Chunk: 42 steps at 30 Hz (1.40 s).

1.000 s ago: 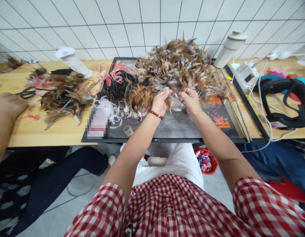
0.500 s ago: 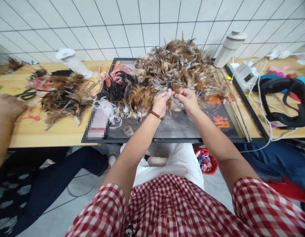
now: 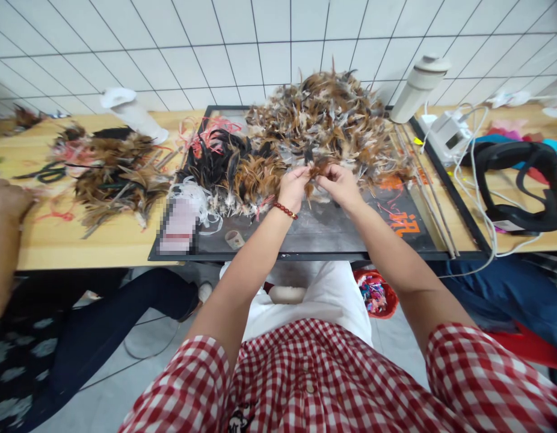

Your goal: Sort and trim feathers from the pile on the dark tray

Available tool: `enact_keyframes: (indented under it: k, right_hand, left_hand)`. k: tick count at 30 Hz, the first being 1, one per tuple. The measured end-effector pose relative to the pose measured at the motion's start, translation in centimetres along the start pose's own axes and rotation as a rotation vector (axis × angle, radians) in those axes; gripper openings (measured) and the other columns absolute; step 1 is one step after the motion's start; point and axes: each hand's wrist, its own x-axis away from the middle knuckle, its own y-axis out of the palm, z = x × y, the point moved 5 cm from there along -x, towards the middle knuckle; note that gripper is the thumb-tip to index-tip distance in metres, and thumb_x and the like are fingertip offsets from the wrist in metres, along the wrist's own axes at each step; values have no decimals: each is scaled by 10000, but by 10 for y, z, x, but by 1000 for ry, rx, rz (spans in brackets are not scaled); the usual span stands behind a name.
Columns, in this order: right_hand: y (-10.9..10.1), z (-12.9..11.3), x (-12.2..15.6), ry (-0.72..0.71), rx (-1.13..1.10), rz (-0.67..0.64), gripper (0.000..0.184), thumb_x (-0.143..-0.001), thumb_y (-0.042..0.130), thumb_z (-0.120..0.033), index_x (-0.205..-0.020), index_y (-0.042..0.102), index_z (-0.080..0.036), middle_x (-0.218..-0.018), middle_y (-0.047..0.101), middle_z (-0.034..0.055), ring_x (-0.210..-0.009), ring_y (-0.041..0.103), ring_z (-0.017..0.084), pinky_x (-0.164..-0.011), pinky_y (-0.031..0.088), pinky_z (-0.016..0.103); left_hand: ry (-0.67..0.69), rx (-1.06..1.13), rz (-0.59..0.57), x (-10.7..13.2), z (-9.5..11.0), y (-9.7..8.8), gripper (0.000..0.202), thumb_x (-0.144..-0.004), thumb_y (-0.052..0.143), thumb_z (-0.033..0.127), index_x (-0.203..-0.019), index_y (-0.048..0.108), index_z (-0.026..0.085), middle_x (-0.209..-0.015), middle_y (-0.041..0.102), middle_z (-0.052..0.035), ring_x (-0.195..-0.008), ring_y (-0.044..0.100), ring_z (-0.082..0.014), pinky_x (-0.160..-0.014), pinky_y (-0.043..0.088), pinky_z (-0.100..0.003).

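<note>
White wall tiles (image 3: 269, 60) back a pale wooden table (image 3: 102, 246), on which a dark board (image 3: 323, 231) reaches the front edge. Over the board, about midway between the table's back and front edges, a small feather tuft (image 3: 320, 165) sits between the hands: the left hand (image 3: 292, 188) is pinched closed on it, and the right hand (image 3: 340, 183) also has thumb and fingers closed on it (the exact contact is too small to resolve). A slackened pinch could shed feathers into the feather heap (image 3: 328, 120) near the back edge; a shifting left forearm (image 3: 249, 258) could knock the small ring (image 3: 234, 239) off the front edge.
</note>
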Motion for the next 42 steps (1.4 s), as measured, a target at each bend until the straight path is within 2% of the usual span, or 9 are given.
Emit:
enact_keyframes:
  k: [3,8,14,19,23,29,34,39,42]
  right_hand:
    - [-2,3,-2,20,-68,34,272,-702,773,-306,-603,539,-210,-572,501,-73,-562,410,63,-599,347,247]
    - [-5,15,-4,181,-210,89,338,-756,787,-365,-649,496,-231,-525,465,-85,-488,394,70,-525,320,228]
    - [-5,6,-3,22,-95,87,376,-778,831,-366,-655,504,-227,-559,487,-78,-537,384,71,-549,292,240]
    - [2,-1,2,-51,-95,63,342,-755,834,-366,-666,536,-224,-591,488,-76,-584,403,77,-574,326,237]
    - [5,4,2,73,-274,81,316,-706,829,-361,-704,542,-231,-619,520,-84,-555,423,64,-545,365,217]
    - [1,13,-1,235,-442,116,421,-655,871,-371,-743,480,-240,-651,525,-98,-532,427,46,-525,390,191]
    - [-2,7,0,183,-300,92,361,-665,869,-423,-772,578,-237,-678,528,-75,-560,418,61,-534,349,219]
    - [-2,-2,3,6,-58,83,315,-681,862,-327,-689,566,-220,-654,496,-65,-630,403,86,-602,340,244]
    - [-3,-2,3,-24,-23,110,258,-723,801,-303,-661,567,-214,-634,501,-62,-628,396,86,-607,326,244]
  left_hand:
    - [5,-6,-15,1,0,0,113,-828,792,133,-731,816,187,-798,807,-17,-943,754,-162,-1008,546,-302]
    - [-3,28,-31,4,3,1,85,-835,842,239,-771,827,185,-765,783,-10,-808,717,-138,-965,560,-313]
    - [26,-15,-98,7,5,7,140,-826,835,151,-694,816,194,-799,787,-2,-884,718,-125,-1038,517,-285]
    - [-2,27,-39,7,4,5,162,-876,784,145,-725,823,187,-795,788,-12,-855,718,-131,-1050,511,-314]
    - [-51,78,4,8,5,4,138,-888,784,174,-752,805,174,-809,788,-15,-955,753,-155,-1099,507,-340]
    - [-115,112,2,9,2,4,110,-861,830,276,-829,796,177,-865,805,-30,-1081,769,-198,-1113,538,-364]
    - [-61,81,41,4,2,-1,82,-879,792,231,-812,802,186,-825,799,-15,-1044,765,-177,-1071,556,-341]
    - [89,-78,44,3,6,-1,92,-810,869,268,-756,826,207,-883,807,-32,-1068,744,-198,-1093,501,-356]
    - [179,-200,8,6,10,2,135,-777,894,327,-709,827,232,-845,786,-25,-1073,723,-214,-1067,498,-339]
